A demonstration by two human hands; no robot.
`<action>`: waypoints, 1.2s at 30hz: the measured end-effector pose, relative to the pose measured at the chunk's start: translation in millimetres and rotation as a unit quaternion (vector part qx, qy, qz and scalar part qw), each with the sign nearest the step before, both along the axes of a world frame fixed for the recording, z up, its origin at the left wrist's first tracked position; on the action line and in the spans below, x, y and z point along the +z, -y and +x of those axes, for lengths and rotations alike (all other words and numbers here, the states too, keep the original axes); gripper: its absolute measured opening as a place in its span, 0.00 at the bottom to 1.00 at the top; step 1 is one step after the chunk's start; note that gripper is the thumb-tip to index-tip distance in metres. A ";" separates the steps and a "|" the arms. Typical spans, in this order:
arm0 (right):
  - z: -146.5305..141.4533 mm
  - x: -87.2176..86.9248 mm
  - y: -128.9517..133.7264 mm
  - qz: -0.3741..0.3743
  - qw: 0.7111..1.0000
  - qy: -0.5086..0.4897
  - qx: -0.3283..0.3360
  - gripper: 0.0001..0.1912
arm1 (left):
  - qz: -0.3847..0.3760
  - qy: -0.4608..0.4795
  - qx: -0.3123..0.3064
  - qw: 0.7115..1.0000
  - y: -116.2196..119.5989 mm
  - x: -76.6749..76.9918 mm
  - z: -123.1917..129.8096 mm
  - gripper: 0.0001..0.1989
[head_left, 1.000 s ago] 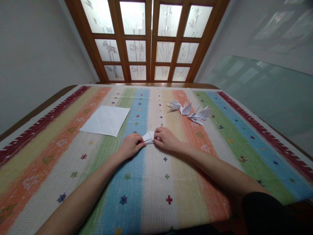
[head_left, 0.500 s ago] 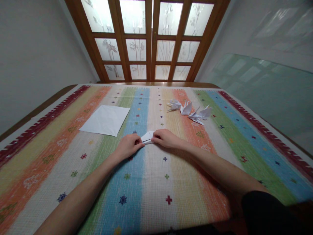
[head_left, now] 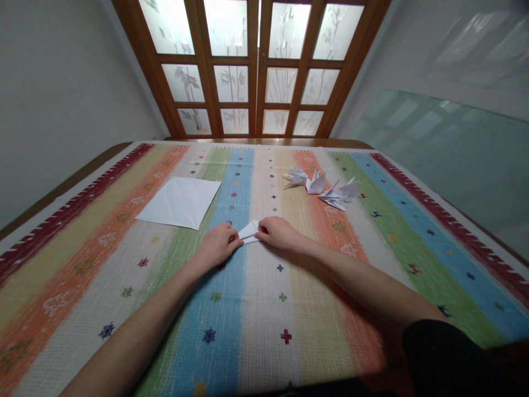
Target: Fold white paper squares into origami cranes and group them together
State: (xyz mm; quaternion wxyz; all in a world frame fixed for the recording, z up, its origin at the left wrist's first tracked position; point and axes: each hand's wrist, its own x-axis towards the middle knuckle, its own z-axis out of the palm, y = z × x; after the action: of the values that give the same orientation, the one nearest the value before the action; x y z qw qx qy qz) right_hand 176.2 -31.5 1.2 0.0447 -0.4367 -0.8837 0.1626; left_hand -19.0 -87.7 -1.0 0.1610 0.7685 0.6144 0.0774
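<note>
The small piece of folded white paper [head_left: 249, 229], layered and partly hidden at both ends, shows a thin dark slit; it sits right of and nearer than the flat white sheet [head_left: 179, 202].

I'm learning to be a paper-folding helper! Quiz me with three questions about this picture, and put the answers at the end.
1. True or false: the left hand and right hand both grip the folded white paper.
2. Fill in: the flat white sheet lies nearer to the ____ hand.
3. Where are the origami cranes?
A) In the left hand
B) On the striped tablecloth, beyond the right hand
C) On the flat white sheet

Key: 1 true; 2 left; 3 B
</note>
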 end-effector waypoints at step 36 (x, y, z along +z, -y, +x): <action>37.7 -11.1 3.2 0.052 0.994 -0.051 -0.082 0.10 | 0.115 -0.094 -0.080 0.986 43.4 -17.5 47.5 0.36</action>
State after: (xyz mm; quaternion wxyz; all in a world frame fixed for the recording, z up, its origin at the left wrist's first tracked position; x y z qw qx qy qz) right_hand 213.9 -34.7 -9.9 0.1255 -0.4959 -0.8488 0.1340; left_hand 28.5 -131.1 -18.5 0.0191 0.8326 0.5501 0.0620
